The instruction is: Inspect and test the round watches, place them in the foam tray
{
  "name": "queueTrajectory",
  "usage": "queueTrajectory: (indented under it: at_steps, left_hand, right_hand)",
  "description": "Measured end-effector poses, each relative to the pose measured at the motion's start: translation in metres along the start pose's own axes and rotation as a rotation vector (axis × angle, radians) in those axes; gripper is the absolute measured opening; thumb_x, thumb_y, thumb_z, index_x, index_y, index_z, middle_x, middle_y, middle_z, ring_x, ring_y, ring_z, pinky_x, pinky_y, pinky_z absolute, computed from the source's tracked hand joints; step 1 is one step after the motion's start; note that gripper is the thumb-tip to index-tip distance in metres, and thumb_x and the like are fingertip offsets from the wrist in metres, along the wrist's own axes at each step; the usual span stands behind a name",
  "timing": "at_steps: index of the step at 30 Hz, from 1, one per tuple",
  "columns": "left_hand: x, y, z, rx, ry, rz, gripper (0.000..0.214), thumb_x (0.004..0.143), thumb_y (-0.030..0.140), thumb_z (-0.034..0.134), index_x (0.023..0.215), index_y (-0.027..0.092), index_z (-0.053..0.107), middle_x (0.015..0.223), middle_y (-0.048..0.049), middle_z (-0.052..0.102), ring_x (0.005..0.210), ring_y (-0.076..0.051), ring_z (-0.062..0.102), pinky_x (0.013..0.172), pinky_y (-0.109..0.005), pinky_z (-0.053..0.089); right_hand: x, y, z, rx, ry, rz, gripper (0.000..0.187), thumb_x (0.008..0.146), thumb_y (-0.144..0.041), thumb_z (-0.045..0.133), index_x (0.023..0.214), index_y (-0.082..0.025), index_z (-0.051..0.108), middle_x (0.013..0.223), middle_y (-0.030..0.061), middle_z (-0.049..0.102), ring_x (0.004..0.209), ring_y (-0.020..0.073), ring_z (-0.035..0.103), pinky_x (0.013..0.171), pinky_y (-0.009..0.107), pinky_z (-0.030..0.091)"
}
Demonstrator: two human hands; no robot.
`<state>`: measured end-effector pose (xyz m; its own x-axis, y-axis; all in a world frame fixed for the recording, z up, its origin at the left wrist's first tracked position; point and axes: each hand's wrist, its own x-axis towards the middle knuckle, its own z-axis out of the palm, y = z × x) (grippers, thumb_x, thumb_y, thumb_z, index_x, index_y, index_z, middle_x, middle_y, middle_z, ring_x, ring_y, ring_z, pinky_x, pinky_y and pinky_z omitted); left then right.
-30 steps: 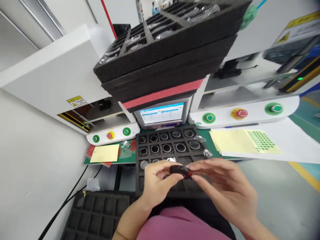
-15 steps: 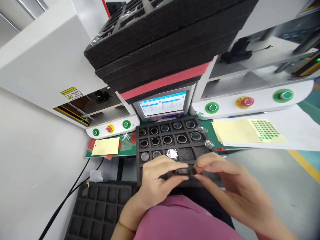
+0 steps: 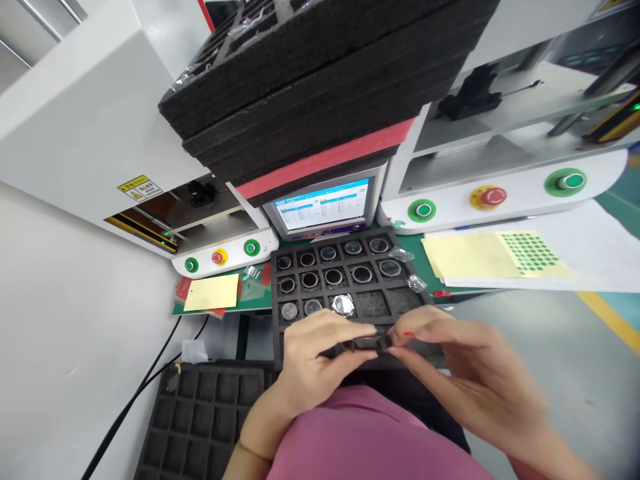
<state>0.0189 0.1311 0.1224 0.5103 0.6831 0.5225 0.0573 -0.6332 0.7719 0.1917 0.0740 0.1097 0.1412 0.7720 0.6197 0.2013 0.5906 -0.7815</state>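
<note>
Just above the near edge of a black foam tray (image 3: pixel 325 325), both hands meet at a dark, thin watch case (image 3: pixel 367 343), seen nearly edge-on. My left hand (image 3: pixel 320 350) is closed on its left side, thumb below and fingers above. At its right end, my right hand (image 3: pixel 440 347) pinches with thumb and forefinger. A small red piece (image 3: pixel 409 335) shows at the right fingers; how it is attached I cannot make out. Round watch cases with dark glass, such as this one (image 3: pixel 362 274), lie in the tray's compartments. One shiny case (image 3: pixel 343 305) has clear film on it.
A stack of black foam trays (image 3: pixel 320 100) looms above a screen (image 3: pixel 323 207). White machines with green and red buttons (image 3: pixel 493 196) flank it. Yellow sheets with green dots (image 3: pixel 530 253) lie right. A second foam tray (image 3: pixel 200 413) sits lower left, near black cables (image 3: pixel 125 407).
The red piece has shifted slightly right along with my right fingertips. My left hand keeps its grip on the watch case. The whole view has shifted a little.
</note>
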Motion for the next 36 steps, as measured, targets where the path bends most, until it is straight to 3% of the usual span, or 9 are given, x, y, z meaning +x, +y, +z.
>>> queueTrajectory:
  at_steps: [4, 10, 15, 21, 25, 27, 29, 33, 36]
  left_hand:
    - [0.001, 0.001, 0.002, 0.012, 0.018, 0.028, 0.025, 0.081, 0.018, 0.074, 0.106, 0.020, 0.073, 0.087, -0.0058, 0.077, 0.073, -0.014, 0.068, 0.069, -0.025, 0.055]
    - [0.004, 0.000, 0.002, 0.014, 0.014, 0.017, 0.026, 0.081, 0.017, 0.074, 0.107, 0.021, 0.074, 0.086, -0.0055, 0.077, 0.072, -0.014, 0.067, 0.068, -0.025, 0.054]
    - [0.005, -0.004, 0.005, 0.022, 0.034, -0.042, 0.027, 0.078, 0.012, 0.075, 0.103, 0.020, 0.075, 0.081, -0.0039, 0.074, 0.071, -0.013, 0.065, 0.067, -0.023, 0.053]
    - [0.009, -0.003, 0.023, 0.038, 0.078, -0.014, 0.026, 0.078, 0.009, 0.073, 0.102, 0.021, 0.075, 0.080, -0.0024, 0.075, 0.070, -0.013, 0.066, 0.065, -0.022, 0.054]
    - [0.015, -0.013, 0.022, 0.175, 0.334, -0.135, 0.018, 0.080, 0.013, 0.072, 0.095, 0.021, 0.075, 0.082, -0.0012, 0.076, 0.073, -0.013, 0.069, 0.069, -0.022, 0.055]
    - [0.019, -0.023, 0.015, 0.126, 0.610, -0.282, 0.011, 0.079, 0.020, 0.073, 0.091, 0.020, 0.073, 0.081, 0.0000, 0.075, 0.073, -0.012, 0.069, 0.070, -0.021, 0.055]
    - [0.022, -0.030, 0.011, -0.096, 0.747, -0.402, 0.018, 0.077, 0.030, 0.076, 0.088, 0.018, 0.068, 0.078, 0.0005, 0.074, 0.070, -0.011, 0.068, 0.069, -0.021, 0.056]
    - [0.023, -0.035, 0.016, -0.498, 0.464, -0.693, 0.028, 0.078, 0.039, 0.073, 0.083, 0.017, 0.056, 0.082, -0.0067, 0.076, 0.067, -0.013, 0.066, 0.063, -0.023, 0.052]
    - [0.018, -0.035, 0.023, -0.502, 0.288, -0.818, 0.027, 0.082, 0.040, 0.067, 0.080, 0.015, 0.056, 0.085, -0.0121, 0.076, 0.056, -0.010, 0.054, 0.052, -0.020, 0.041]
  right_hand:
    - [0.003, 0.000, 0.000, -0.037, -0.014, -0.069, 0.036, 0.077, 0.007, 0.054, 0.093, -0.025, 0.051, 0.075, -0.0025, 0.062, 0.068, 0.0107, 0.066, 0.060, 0.018, 0.056]
    - [-0.012, 0.007, 0.010, 0.028, 0.203, -0.033, 0.054, 0.073, 0.009, 0.065, 0.114, -0.026, 0.057, 0.092, 0.0013, 0.071, 0.080, 0.0150, 0.070, 0.069, 0.025, 0.061]
    - [-0.016, 0.010, 0.013, -0.046, 0.284, -0.037, 0.046, 0.075, 0.007, 0.067, 0.107, -0.025, 0.062, 0.083, 0.0012, 0.070, 0.073, 0.0169, 0.070, 0.063, 0.027, 0.062]
    - [-0.012, 0.001, 0.003, -0.160, 0.247, -0.136, 0.045, 0.074, 0.012, 0.055, 0.105, -0.021, 0.058, 0.083, 0.0041, 0.068, 0.076, 0.0160, 0.070, 0.067, 0.027, 0.062]
    - [-0.027, 0.002, -0.010, -0.246, 0.147, -0.114, 0.041, 0.077, 0.006, 0.053, 0.103, -0.025, 0.055, 0.084, 0.0007, 0.070, 0.076, 0.0138, 0.070, 0.068, 0.024, 0.061]
    - [-0.037, 0.022, -0.023, -0.382, 0.164, 0.016, 0.027, 0.083, -0.006, 0.056, 0.099, -0.028, 0.057, 0.083, -0.0020, 0.070, 0.076, 0.0138, 0.071, 0.067, 0.024, 0.060]
    - [-0.044, 0.057, -0.040, -0.526, 0.277, 0.201, 0.014, 0.088, -0.020, 0.060, 0.101, -0.026, 0.058, 0.087, 0.0027, 0.071, 0.077, 0.0183, 0.072, 0.069, 0.030, 0.059]
    - [-0.051, 0.134, -0.065, -0.629, 0.378, 0.467, 0.052, 0.081, -0.056, 0.062, 0.112, -0.015, 0.055, 0.089, 0.0131, 0.070, 0.069, 0.0261, 0.069, 0.058, 0.040, 0.056]
    - [-0.057, 0.164, -0.061, -0.639, 0.379, 0.588, 0.064, 0.077, -0.065, 0.061, 0.113, -0.014, 0.055, 0.093, 0.0136, 0.068, 0.074, 0.0260, 0.068, 0.064, 0.041, 0.056]
